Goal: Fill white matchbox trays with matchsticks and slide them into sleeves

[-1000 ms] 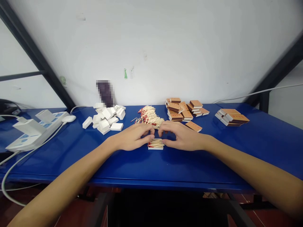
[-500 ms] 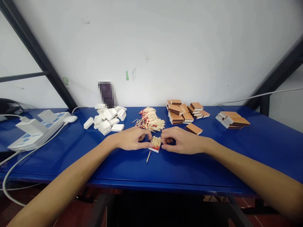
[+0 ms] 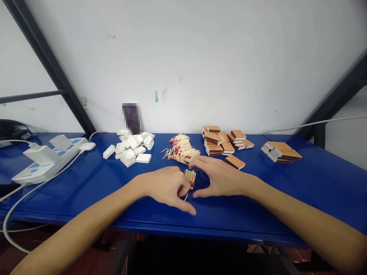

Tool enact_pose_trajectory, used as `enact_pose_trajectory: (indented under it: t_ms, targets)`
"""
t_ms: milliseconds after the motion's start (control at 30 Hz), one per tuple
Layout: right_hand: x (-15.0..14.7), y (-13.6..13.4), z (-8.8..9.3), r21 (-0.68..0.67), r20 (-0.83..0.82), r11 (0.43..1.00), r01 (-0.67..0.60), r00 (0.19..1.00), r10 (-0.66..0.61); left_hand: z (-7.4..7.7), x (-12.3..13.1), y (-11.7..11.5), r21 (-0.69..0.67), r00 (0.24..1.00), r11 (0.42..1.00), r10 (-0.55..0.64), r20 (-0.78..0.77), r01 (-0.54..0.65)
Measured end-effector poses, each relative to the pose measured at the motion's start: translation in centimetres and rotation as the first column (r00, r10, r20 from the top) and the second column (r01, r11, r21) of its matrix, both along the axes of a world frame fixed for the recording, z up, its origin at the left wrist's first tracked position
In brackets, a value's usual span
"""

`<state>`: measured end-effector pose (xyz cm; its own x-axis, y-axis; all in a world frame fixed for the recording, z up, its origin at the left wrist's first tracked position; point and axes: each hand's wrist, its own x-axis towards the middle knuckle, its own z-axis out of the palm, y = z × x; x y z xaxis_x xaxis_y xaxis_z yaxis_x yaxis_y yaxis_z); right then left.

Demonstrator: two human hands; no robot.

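A white matchbox tray (image 3: 192, 187) filled with red-tipped matches lies on the blue table between my hands. My left hand (image 3: 166, 187) is at its left side, thumb stretched forward and apart from the curled fingers, with nothing visible in the gap. Just beside those fingers lies a loose match (image 3: 186, 197), partly hidden by the hand. To the right, my right hand (image 3: 222, 177) is open, thumb and fingers spread wide around the tray's right side. Behind the tray sits a heap of matches (image 3: 183, 148); my right fingertips are near its front edge.
White empty-looking trays (image 3: 133, 147) are heaped at the back left. Brown matchbox sleeves or boxes (image 3: 218, 141) are piled at the back right, one (image 3: 235, 162) lying near my right hand. Stacked matchboxes (image 3: 282, 151) stand farther right. A power strip (image 3: 43, 168) with cables occupies the left.
My left hand has left the tray's edge and moved toward the loose match, thumb now apart from the fingers. My right hand has spread its fingers around the tray. The view has shifted slightly.
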<state>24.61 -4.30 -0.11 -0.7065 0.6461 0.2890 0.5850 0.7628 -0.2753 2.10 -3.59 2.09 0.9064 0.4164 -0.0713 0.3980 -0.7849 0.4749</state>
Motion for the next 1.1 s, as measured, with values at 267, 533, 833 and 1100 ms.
enact_pose_trajectory:
  t_ms: [267,533,833,1100]
  targets:
    - [-1.1,-0.5,-0.3,0.062,-0.042,0.997,0.041,0.998,-0.038,0.4,-0.2,-0.1,0.122,0.996,0.992,-0.004,-0.089,0.015]
    - [-1.2,-0.2,-0.6,0.117,-0.003,0.991,0.058,0.998,-0.058,1.0,-1.6,1.0,0.038,0.997,0.998,0.052,-0.058,-0.049]
    - [-1.6,-0.2,-1.2,0.221,0.124,0.974,0.049,0.989,-0.078,1.0,-1.7,1.4,-0.057,0.983,0.988,0.132,-0.129,-0.141]
    - [-1.6,0.0,-1.7,0.123,0.030,0.989,0.080,0.996,-0.084,1.4,-2.3,1.9,-0.081,0.988,0.986,0.149,0.039,-0.146]
